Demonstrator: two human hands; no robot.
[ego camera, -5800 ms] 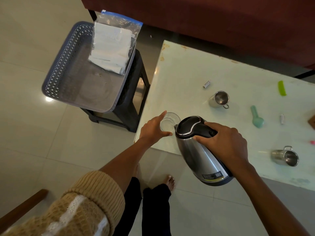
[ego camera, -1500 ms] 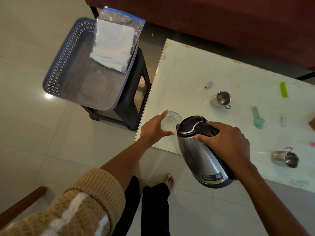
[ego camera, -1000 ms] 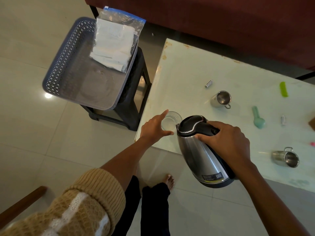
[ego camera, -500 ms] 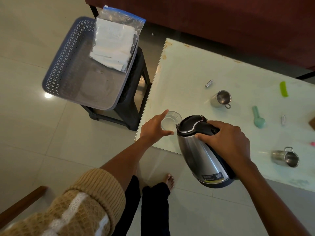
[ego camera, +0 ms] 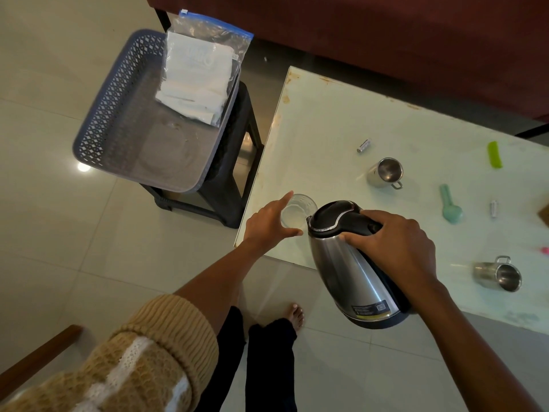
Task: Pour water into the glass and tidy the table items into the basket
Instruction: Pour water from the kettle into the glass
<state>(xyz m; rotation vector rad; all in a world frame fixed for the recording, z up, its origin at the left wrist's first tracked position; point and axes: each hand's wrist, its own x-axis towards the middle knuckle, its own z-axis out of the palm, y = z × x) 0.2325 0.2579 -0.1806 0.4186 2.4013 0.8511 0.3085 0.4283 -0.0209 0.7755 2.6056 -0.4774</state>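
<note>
Nothing has really moved since a moment ago. Right hand [ego camera: 398, 248] still grips the black handle of the kettle [ego camera: 350, 272], tipped toward the glass [ego camera: 298, 211]. Left hand [ego camera: 269, 226] curls finger and thumb round the glass at the table [ego camera: 326, 120] corner. Grey basket [ego camera: 104, 114] sits on a stool [ego camera: 234, 173] beside the table, with a zip bag [ego camera: 199, 75] in it.
</note>
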